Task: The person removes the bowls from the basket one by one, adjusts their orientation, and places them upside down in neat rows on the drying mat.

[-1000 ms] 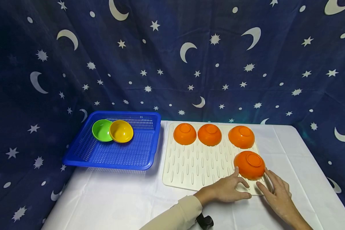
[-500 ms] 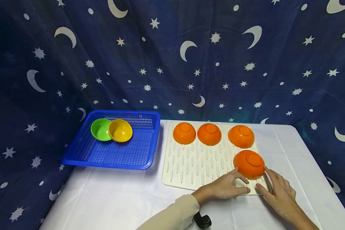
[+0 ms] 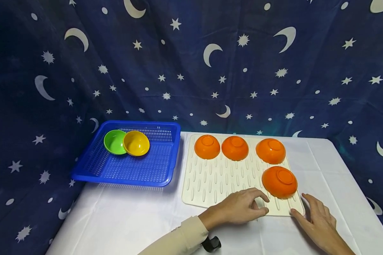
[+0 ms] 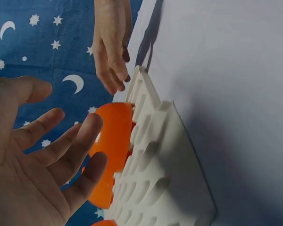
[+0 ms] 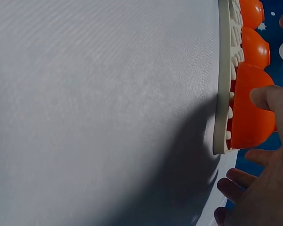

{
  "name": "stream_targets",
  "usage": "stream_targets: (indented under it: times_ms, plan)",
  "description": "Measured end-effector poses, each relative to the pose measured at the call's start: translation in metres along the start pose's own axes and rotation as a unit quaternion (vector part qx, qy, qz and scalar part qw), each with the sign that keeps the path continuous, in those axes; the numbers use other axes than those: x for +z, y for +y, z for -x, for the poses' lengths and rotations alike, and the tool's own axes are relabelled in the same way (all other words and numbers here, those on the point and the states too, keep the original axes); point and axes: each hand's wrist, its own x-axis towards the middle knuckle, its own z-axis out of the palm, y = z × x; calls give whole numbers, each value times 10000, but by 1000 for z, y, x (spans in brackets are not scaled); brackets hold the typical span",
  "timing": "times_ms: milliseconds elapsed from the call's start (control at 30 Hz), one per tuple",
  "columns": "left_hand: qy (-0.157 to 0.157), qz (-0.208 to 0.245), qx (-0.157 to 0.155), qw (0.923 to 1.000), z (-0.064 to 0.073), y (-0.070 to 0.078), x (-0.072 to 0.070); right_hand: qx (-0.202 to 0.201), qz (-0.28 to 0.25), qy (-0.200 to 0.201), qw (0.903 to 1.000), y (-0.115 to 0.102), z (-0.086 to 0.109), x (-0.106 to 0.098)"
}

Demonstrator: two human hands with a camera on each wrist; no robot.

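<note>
An orange bowl [image 3: 279, 182] lies upside down near the front right corner of a cream ribbed drying mat [image 3: 210, 184]. My left hand [image 3: 239, 207] hovers over the mat's front edge, left of that bowl, fingers loosely bent and holding nothing. On the other side, my right hand [image 3: 319, 221] is apart from the bowl by the mat's right corner, thumb and fingers spread. Three more upturned orange bowls form a row along the back: one at left [image 3: 207, 147], a middle bowl [image 3: 234, 148] and a right bowl [image 3: 270, 151]. Both wrist views show empty fingers.
A blue perforated basket [image 3: 137, 182] stands on the left of the white-covered table [image 3: 131, 216]. Inside it, a green bowl [image 3: 114, 142] and a yellow bowl [image 3: 136, 143] sit upright, overlapping. A dark curtain [image 3: 185, 60] with moons and stars hangs behind and beside the table.
Both hands have drawn away from the front orange bowl, the left one leftward and the right one rightward and toward me. The bowl stays in place on the mat.
</note>
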Motion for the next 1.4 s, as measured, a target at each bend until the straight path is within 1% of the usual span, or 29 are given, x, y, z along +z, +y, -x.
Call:
stream_targets:
  times_ms: [133, 233, 333, 433, 533, 633, 800, 900, 1067, 1300, 1400]
  plan:
    - [226, -270, 32, 9994, 7, -4, -8, 99, 42, -125, 9999, 2, 2, -2]
    - [406, -480, 112, 9980, 15, -9, -17, 133, 93, -242, 9996, 3, 4, -3]
    - [599, -673, 238, 9956, 25, -12, -29, 195, 267, -368, 9988, 5, 5, -1]
    - [794, -874, 306, 9925, 35, -16, -43, 306, 455, -582, 9968, 7, 5, 3]
    - [967, -1048, 297, 9893, 46, -18, -56, 392, 562, -840, 9941, 10, 3, 6]
    - [1094, -1199, 268, 9864, 55, -18, -64, 420, 578, -985, 9926, 12, 2, 6]
    - [1115, -1529, 311, 9814, 69, -17, -75, 407, 557, -1067, 9919, 12, 3, 5]
    - [1163, -1630, 342, 9792, 75, -19, -82, 533, 515, -1157, 9905, 12, 2, 6]
    - [1256, -1705, 346, 9767, 78, -23, -94, 572, 583, -1129, 9902, 13, 0, 7]
    - [1104, -1998, 336, 9730, 83, -28, -108, 641, 762, -1167, 9882, 14, 0, 10]
    - [1167, -2100, 362, 9700, 84, -31, -113, 553, 810, -1158, 9884, 16, 1, 8]
